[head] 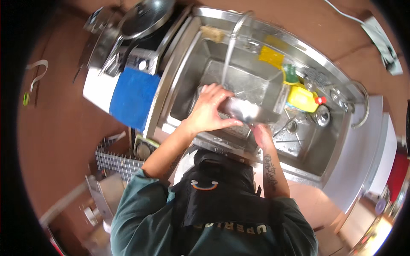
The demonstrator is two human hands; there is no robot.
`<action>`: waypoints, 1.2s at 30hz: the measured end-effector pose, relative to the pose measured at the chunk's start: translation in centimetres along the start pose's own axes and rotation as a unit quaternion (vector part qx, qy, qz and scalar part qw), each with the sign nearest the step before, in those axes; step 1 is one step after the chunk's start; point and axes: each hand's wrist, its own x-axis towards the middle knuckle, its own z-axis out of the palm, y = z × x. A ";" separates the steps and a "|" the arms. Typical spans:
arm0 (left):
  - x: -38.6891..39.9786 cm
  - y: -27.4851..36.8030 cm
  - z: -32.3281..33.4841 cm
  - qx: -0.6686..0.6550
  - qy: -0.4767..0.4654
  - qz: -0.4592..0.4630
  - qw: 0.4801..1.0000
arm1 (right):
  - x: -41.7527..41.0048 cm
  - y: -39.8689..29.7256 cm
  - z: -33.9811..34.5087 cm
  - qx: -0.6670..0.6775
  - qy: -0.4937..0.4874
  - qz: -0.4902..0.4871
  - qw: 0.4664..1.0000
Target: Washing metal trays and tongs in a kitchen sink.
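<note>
Over the left basin of a stainless steel double sink (173,83), my left hand (208,112) grips one end of a shiny metal container (245,110), blurred by motion. Its thumb lies along the near side and its fingers over the far side. At the container's other end, near the divider, my right hand (263,136) holds its lower edge, its fingers partly hidden beneath it. A curved faucet (231,41) reaches over the left basin, its outlet just beyond my left hand. Both hands look wet.
A yellow jug with a red cap (302,98), a green sponge or cloth (290,74) and a yellow cloth (271,57) are around the divider. A second faucet (365,105) is at the right. Left of the sink are a blue cloth (134,97) and a frying pan (147,19).
</note>
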 end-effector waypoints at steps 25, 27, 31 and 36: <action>-72.6 12.5 2.7 -0.217 0.932 -0.283 0.066 | -6.3 9.7 12.8 -0.535 -0.095 0.182 0.819; -81.5 17.5 3.9 -0.125 0.965 -0.228 0.026 | -6.7 12.6 15.1 -0.566 -0.124 0.192 0.792; -92.8 21.6 0.6 0.028 0.967 -0.217 -0.130 | -8.7 16.7 20.3 -0.621 -0.156 0.193 0.744; -105.8 23.4 1.6 0.004 0.967 -0.234 -0.103 | -9.1 20.7 24.7 -0.699 -0.240 0.185 0.648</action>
